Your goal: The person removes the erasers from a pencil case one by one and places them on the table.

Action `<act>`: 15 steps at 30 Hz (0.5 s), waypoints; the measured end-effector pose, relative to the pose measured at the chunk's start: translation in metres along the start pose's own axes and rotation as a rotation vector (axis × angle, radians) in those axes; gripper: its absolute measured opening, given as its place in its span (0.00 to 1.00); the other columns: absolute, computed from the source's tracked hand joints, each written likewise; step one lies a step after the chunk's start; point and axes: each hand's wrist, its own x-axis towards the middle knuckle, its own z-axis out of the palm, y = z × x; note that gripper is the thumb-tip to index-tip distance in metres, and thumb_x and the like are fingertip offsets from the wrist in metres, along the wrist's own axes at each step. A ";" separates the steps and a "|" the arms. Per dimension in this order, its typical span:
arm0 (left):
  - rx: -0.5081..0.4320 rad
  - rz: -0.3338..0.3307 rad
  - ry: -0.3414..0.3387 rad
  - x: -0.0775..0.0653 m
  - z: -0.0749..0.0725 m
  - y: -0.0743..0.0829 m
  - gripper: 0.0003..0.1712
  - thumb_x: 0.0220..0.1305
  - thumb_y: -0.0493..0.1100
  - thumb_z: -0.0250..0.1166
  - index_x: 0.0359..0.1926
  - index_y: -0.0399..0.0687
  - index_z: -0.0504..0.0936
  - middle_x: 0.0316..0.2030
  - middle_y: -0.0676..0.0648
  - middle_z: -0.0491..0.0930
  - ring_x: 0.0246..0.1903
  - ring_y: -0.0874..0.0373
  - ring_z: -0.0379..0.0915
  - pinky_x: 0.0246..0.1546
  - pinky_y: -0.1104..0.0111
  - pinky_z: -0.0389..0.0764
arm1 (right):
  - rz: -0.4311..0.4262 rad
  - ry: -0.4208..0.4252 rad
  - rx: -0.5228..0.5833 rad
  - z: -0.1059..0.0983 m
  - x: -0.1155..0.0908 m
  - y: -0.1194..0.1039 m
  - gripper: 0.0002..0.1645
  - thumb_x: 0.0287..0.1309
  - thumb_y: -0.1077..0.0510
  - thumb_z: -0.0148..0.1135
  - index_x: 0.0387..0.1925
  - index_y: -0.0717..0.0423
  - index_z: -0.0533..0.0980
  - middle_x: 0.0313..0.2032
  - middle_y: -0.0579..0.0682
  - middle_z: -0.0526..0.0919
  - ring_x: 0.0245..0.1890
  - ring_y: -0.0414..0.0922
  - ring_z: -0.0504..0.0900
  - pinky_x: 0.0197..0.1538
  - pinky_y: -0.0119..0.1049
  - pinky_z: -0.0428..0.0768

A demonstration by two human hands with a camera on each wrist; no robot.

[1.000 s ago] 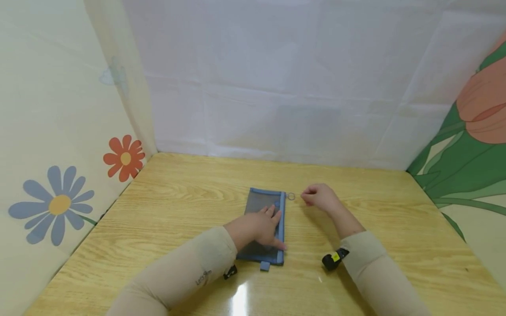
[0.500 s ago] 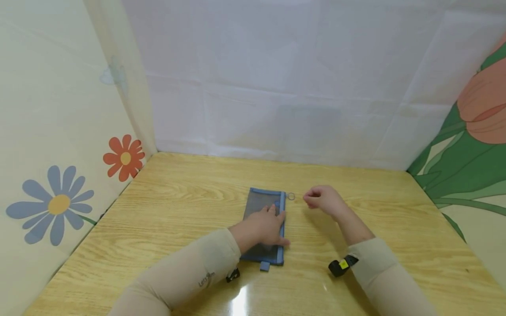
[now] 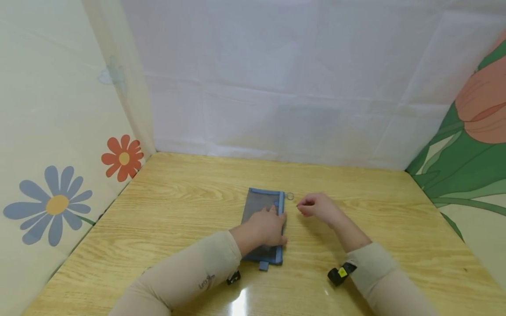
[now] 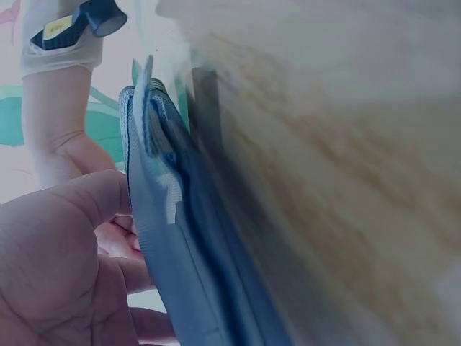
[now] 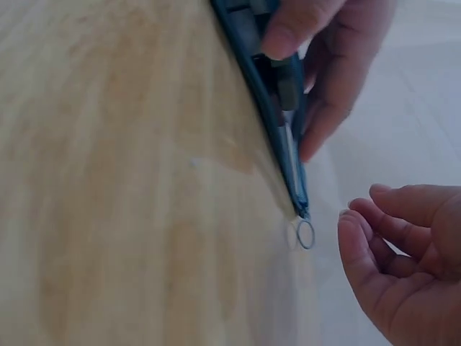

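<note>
A blue-trimmed mesh zip pouch (image 3: pixel 253 204) lies on the table. My left hand (image 3: pixel 265 226) rests across it, fingers spread, with the thumb at its right edge. The left wrist view shows that thumb right against the side of the pouch (image 4: pixel 209 267). In the right wrist view the long edge of the pouch gapes, and dark block-like shapes (image 5: pixel 287 86) show inside. A thin metal ring (image 3: pixel 290 196) sticks out at its far right corner. Just right of the ring my right hand (image 3: pixel 319 208) hovers, fingers loosely curled, with nothing seen between thumb and fingertips.
The wood-grain table (image 3: pixel 189 197) extends all around the pouch. A white sheet (image 3: pixel 245 87) hangs behind it, and flower-printed cloths (image 3: pixel 59 131) stand at both sides. A small fabric tab (image 3: pixel 264 266) juts from the near end of the pouch. Black cameras (image 3: pixel 337 275) are strapped at both wrists.
My right hand has come down and slightly left, nearer the pouch. My left hand has shifted a little right on the pouch. The pouch lies almost where it was.
</note>
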 end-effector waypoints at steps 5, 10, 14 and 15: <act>-0.044 0.010 0.003 0.001 0.001 -0.002 0.44 0.55 0.65 0.57 0.69 0.56 0.57 0.67 0.36 0.52 0.63 0.38 0.53 0.55 0.49 0.65 | -0.042 0.001 -0.084 0.012 0.004 0.003 0.10 0.55 0.60 0.61 0.38 0.61 0.81 0.35 0.49 0.83 0.33 0.39 0.77 0.38 0.33 0.76; -0.056 0.024 0.023 0.000 0.001 -0.004 0.43 0.55 0.64 0.57 0.68 0.55 0.58 0.67 0.36 0.53 0.62 0.37 0.54 0.55 0.49 0.65 | -0.067 -0.016 -0.129 0.019 0.008 0.002 0.10 0.55 0.59 0.60 0.38 0.57 0.82 0.35 0.48 0.83 0.34 0.40 0.77 0.38 0.34 0.75; -0.079 0.029 0.019 0.000 0.001 -0.006 0.43 0.56 0.63 0.57 0.69 0.54 0.57 0.67 0.36 0.53 0.62 0.37 0.54 0.55 0.49 0.65 | -0.105 -0.034 -0.159 0.024 0.012 0.001 0.11 0.55 0.60 0.60 0.39 0.58 0.82 0.37 0.50 0.84 0.38 0.42 0.78 0.42 0.36 0.75; -0.083 0.029 0.019 0.001 0.002 -0.006 0.42 0.56 0.63 0.57 0.69 0.54 0.57 0.67 0.36 0.53 0.62 0.37 0.54 0.55 0.50 0.65 | -0.116 -0.035 -0.168 0.026 0.013 0.001 0.11 0.55 0.60 0.60 0.39 0.59 0.82 0.37 0.50 0.84 0.39 0.43 0.78 0.44 0.37 0.75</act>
